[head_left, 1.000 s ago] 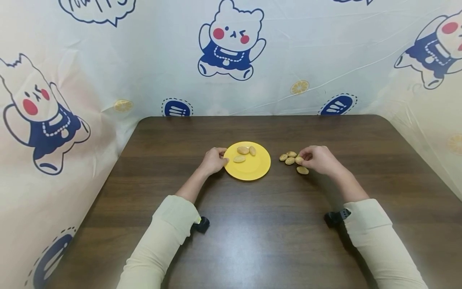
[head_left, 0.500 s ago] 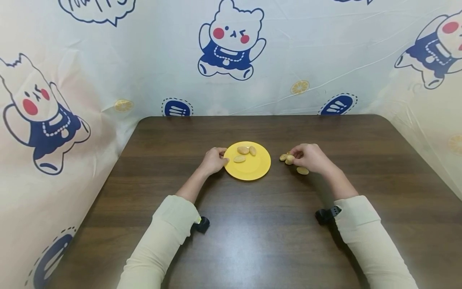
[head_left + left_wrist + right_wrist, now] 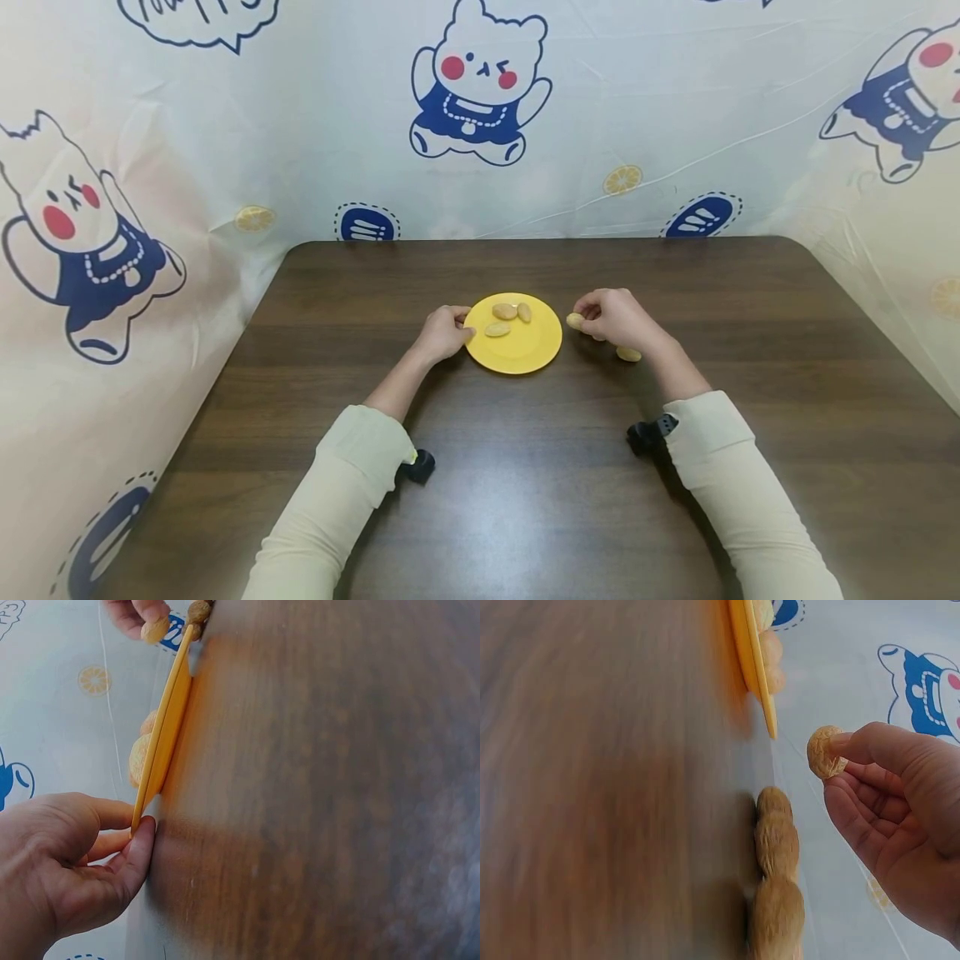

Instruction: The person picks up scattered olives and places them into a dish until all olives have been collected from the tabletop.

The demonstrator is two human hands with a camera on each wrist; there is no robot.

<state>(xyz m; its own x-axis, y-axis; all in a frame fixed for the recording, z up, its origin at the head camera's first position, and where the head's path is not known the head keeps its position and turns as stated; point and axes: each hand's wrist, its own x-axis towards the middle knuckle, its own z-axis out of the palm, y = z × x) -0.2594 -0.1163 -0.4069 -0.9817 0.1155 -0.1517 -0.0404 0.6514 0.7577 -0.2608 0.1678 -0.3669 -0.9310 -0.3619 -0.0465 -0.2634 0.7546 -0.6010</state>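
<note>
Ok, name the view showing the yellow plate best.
The head view: it shows the yellow plate almost whole from above. Both wrist views catch it nearly edge-on, and the right wrist view cuts part of it off.

The round yellow plate is uniform in colour, the oval nut-like pieces tan, the brown wood-grained tabletop dark-streaked, and the pale sheet backdrop printed with navy-clad bears.

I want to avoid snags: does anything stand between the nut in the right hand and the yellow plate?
Nothing visible does: the held nut is raised beside the yellow plate, and the loose nuts lie lower, on the table.
</note>
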